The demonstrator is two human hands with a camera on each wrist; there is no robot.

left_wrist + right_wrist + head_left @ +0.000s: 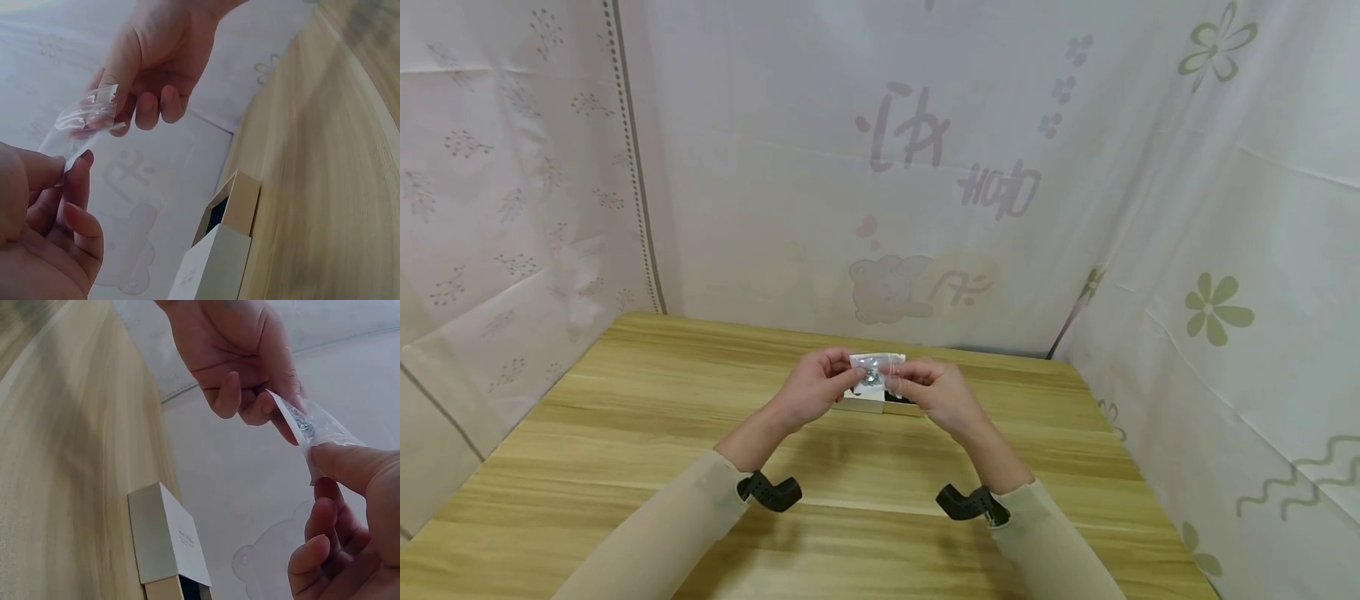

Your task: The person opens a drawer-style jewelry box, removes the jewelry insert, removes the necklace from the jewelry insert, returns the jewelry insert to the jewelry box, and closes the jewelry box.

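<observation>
A small clear plastic bag with a white backing (pixel 880 360) is held up between both hands over the table's far part. Inside it lies a small silvery, shiny item (pixel 304 427), its exact kind unclear. My left hand (pixel 811 389) pinches the bag's left side between thumb and fingers. From the other side, my right hand (pixel 942 397) pinches its right edge, thumb on the clear film. Below the bag, on the table, a white box sleeve (pixel 167 534) has its tan inner tray (pixel 241 205) partly slid out, showing a dark inside. In the head view the hands and bag partly cover this box.
The wood-grain table (pixel 647 417) ends just behind the box. Pale printed curtains (pixel 760 183) hang at its back and both sides. A black wrist mount (pixel 771 492) sits on the left wrist, with another black mount (pixel 966 502) on the right.
</observation>
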